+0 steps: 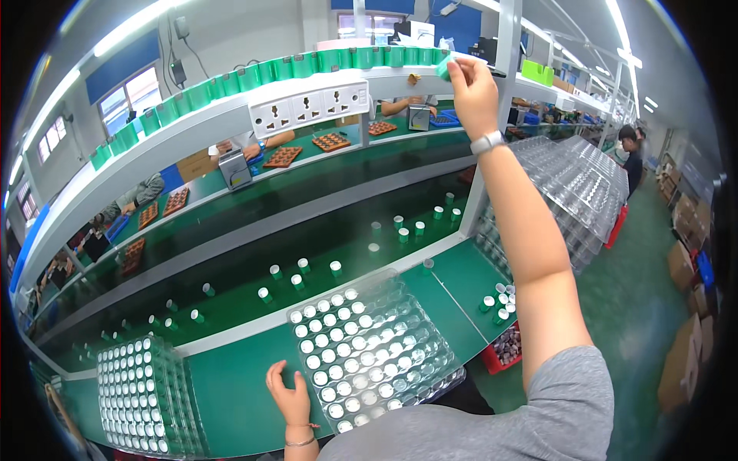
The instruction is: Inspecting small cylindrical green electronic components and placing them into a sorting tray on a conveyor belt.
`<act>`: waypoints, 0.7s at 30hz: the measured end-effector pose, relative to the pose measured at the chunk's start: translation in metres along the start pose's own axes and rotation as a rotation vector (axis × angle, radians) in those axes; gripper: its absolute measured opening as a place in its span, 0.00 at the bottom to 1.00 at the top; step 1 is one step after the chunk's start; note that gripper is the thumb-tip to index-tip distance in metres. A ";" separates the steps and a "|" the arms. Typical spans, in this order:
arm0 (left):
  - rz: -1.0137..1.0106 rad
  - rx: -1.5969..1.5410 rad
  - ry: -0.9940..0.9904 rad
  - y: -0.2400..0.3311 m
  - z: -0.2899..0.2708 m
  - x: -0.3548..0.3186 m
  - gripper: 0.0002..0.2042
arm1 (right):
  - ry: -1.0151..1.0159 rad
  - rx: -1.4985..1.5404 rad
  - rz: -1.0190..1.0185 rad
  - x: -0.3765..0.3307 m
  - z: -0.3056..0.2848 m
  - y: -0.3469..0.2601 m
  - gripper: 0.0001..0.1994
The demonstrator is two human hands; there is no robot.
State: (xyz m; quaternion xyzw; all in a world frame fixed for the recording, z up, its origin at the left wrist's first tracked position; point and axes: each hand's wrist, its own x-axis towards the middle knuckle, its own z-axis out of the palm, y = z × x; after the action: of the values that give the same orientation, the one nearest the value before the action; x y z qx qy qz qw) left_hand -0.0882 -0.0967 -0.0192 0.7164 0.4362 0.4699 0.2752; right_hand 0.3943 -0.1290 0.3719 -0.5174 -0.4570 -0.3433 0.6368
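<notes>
My right hand [475, 92] is raised to the white shelf, its fingers closed on a pale green cylinder [444, 69] at the right end of a row of green cylinders [259, 74]. The hand partly hides that piece. My left hand [290, 393] hovers low beside the left edge of a clear plastic tray [415, 326], fingers apart and holding nothing. White-topped round pieces [329, 356] fill the tray's left and middle pockets; several pockets toward its right show no white top.
Another filled clear tray [127, 396] lies at left. White-topped green cylinders [297, 281] stand scattered on the dark green belt. Stacked clear trays [565, 180] and a red bin [503, 347] are at right. A socket strip [307, 107] hangs below the shelf. Co-workers' hands show beyond.
</notes>
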 end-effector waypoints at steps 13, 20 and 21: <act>-0.005 0.001 -0.055 -0.007 0.002 0.001 0.13 | -0.034 -0.493 -0.194 0.050 0.040 0.027 0.16; 0.071 0.054 -0.036 -0.008 0.005 0.002 0.10 | -0.097 -0.341 -0.083 0.050 0.039 0.031 0.12; 0.056 0.042 -0.047 -0.005 0.004 0.002 0.10 | -0.099 -0.356 -0.093 0.050 0.039 0.032 0.12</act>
State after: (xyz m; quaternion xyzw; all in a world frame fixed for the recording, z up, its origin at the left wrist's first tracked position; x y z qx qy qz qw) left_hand -0.0862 -0.0925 -0.0239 0.7448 0.4189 0.4514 0.2570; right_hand 0.4318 -0.0824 0.4092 -0.6165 -0.4432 -0.4221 0.4953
